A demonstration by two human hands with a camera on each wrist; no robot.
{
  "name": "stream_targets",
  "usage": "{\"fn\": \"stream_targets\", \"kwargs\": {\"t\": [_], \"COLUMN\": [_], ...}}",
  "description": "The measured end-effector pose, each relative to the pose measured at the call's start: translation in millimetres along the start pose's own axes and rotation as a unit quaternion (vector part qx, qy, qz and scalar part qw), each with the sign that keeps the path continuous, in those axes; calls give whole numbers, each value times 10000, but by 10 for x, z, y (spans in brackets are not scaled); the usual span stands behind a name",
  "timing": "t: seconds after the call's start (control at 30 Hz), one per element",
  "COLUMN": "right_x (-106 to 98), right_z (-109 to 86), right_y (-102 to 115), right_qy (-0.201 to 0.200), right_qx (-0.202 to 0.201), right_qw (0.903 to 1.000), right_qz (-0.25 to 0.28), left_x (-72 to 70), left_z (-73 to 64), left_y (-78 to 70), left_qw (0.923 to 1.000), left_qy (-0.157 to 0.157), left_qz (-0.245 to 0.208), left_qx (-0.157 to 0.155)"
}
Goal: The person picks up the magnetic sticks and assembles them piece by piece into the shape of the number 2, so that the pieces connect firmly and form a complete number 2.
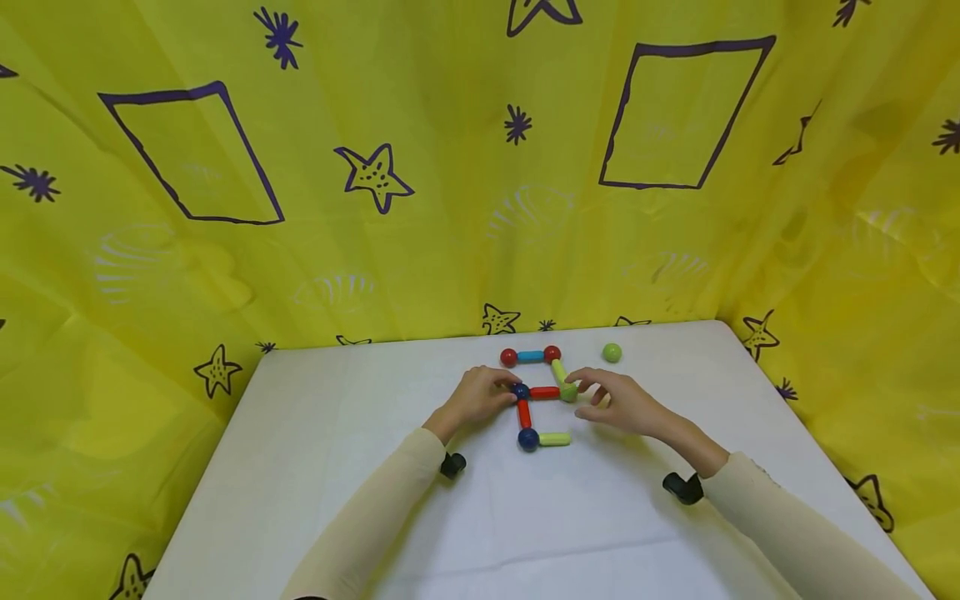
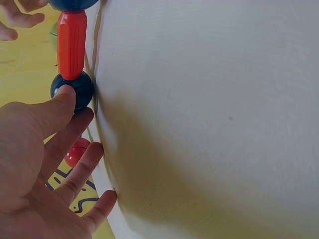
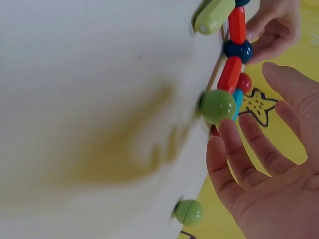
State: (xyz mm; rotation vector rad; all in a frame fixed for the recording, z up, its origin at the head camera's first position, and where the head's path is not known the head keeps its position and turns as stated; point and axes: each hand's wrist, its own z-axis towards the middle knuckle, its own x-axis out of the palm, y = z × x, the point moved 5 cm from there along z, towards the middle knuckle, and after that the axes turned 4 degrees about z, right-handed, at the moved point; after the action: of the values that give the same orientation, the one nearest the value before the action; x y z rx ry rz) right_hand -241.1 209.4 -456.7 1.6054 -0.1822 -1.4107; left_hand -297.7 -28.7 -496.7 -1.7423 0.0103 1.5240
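Note:
Rods and balls form a chain on the white table. My left hand (image 1: 477,395) pinches a dark blue ball (image 1: 521,391) between thumb and forefinger. From that ball one red rod (image 1: 545,392) runs to a green ball (image 1: 568,392), and another red rod (image 1: 524,415) leads to a nearer blue ball (image 1: 528,439) with a light green rod (image 1: 555,438). Beside the green ball is my right hand (image 1: 626,406), fingers spread and gripping nothing; fingertip contact is unclear. Beyond, a yellow-green rod (image 1: 558,370) reaches a red ball (image 1: 552,354), joined by a light blue rod (image 1: 531,356) to another red ball (image 1: 509,357).
A loose green ball (image 1: 612,352) lies toward the back right of the white table (image 1: 337,433). Yellow cloth (image 1: 435,250) with drawn stars hangs behind and along both sides. Dark wrist cameras (image 1: 683,488) sit under both sleeves.

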Motion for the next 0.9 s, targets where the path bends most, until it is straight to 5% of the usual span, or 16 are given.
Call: {"fn": "stream_targets", "kwargs": {"t": [0.5, 0.9], "right_x": [-456, -533], "right_z": [44, 154], "right_y": [-372, -763], "right_qy": [-1091, -1571], "right_qx": [309, 1061], "right_qw": [9929, 9814], "right_qz": [-370, -289], "left_x": [4, 12], "left_z": [9, 8], "left_y": [16, 17], "left_qw": [10000, 10000], "left_qy": [-21, -19], "left_qz": [41, 60], "left_qx": [-26, -58]}}
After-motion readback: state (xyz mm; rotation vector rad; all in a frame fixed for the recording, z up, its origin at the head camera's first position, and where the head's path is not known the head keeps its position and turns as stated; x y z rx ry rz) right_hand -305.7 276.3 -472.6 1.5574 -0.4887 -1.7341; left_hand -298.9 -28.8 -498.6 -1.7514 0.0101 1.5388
